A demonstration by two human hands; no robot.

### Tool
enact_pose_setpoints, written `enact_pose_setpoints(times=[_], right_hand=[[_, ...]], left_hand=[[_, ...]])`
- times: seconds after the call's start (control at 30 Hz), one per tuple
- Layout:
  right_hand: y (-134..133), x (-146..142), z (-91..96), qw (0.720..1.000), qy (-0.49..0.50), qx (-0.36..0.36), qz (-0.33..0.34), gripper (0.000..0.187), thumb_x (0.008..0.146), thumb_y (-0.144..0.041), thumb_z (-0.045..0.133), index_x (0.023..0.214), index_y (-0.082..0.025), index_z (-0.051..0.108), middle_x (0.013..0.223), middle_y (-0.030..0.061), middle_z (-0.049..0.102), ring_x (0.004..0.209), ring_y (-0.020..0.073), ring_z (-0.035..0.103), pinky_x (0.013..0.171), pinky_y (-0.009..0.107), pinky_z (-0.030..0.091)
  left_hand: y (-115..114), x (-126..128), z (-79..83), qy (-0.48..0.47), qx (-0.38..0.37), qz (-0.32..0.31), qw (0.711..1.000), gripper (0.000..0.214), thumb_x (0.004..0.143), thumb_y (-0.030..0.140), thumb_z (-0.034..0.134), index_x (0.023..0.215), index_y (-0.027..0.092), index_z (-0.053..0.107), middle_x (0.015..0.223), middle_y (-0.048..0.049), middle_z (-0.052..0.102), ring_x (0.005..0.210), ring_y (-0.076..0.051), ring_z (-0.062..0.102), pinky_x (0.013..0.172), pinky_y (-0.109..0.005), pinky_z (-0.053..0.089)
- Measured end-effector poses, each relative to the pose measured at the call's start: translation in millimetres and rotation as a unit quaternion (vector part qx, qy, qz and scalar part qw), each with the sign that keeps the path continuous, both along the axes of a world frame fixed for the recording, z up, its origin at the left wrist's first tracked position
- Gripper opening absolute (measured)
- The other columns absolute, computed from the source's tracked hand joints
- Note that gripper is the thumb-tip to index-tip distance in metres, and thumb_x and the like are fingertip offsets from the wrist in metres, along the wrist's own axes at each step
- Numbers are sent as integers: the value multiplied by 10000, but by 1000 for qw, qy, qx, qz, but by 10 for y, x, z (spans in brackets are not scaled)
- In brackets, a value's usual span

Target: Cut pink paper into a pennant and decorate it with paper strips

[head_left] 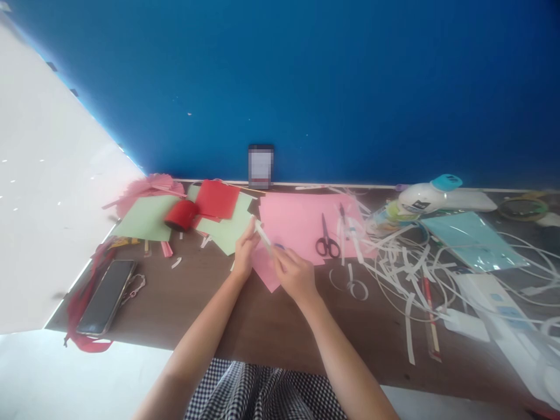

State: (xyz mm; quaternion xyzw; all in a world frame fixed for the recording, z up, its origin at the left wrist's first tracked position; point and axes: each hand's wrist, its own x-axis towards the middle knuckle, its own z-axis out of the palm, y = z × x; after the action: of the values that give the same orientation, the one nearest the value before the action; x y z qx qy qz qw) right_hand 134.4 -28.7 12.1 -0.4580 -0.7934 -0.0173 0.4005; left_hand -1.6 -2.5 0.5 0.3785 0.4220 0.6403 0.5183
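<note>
A narrow white strip (263,234), probably paper, slants between my two hands. My left hand (245,249) is closed, pinching near the strip's upper end with the thumb and fingers up. The fingers of my right hand (296,275) close on the strip's lower end, and a small blue thing (279,247) shows beside them, too small to name. Both hands are over the near left part of the pink paper sheets (291,219). Dark-handled scissors (327,242) lie on the pink paper, right of my right hand.
Green paper (146,217), red paper (217,199) and a red roll (181,215) lie left. A phone (107,297) lies near the left edge. White paper strips (409,262), cables, a white bottle (422,197) and a power strip (503,315) crowd the right. A blue wall (350,87) stands behind.
</note>
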Motion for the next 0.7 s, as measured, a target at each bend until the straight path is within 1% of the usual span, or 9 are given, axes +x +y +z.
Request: enact_pose_setpoints(times=[0.1,0.2,0.37,0.47,0.6,0.7], right_hand=[[-2,-11,5,1000,13,8,-11,229,814,-139,506,967,-206,663,763,17,683,648,90,608,593,180,441],[-3,-14,10,1000,21,10,-15,239,815,-136,499,975,-212,661,761,18,684,636,90,608,595,185,442],[-16,-27,27,999,35,4,-10,230,822,-142,490,955,-206,666,754,24,688,616,86,606,580,178,442],[-31,-49,30,999,42,-4,-4,237,825,-140,484,966,-207,662,756,29,686,632,92,610,610,183,456],[-46,-73,6,1000,23,-1,5,240,822,-132,487,972,-200,660,742,26,679,656,99,612,646,187,462],[-46,-72,-19,1000,-3,2,-2,251,822,-127,482,980,-203,660,740,28,671,675,106,611,652,194,456]], left_hand=[[-6,18,10,38,6,11,999,535,764,283,564,1278,227,425,1245,-66,527,1190,-229,440,1009,-374,346],[-8,27,7,48,1,16,999,592,743,306,606,1292,209,404,1187,-85,572,1134,-238,497,983,-391,381],[-4,26,-18,56,-28,41,997,621,709,293,648,1279,192,424,1071,-92,640,1076,-250,544,973,-418,395],[-12,31,-18,61,-30,49,997,621,705,284,652,1277,198,426,1044,-80,653,1064,-245,553,976,-428,395],[-21,41,-4,61,-40,54,996,616,708,276,651,1278,211,427,1015,-69,665,1055,-239,561,972,-423,407],[-18,44,5,46,-45,52,997,627,700,274,660,1279,218,426,1006,-66,668,1034,-240,575,968,-422,412]])
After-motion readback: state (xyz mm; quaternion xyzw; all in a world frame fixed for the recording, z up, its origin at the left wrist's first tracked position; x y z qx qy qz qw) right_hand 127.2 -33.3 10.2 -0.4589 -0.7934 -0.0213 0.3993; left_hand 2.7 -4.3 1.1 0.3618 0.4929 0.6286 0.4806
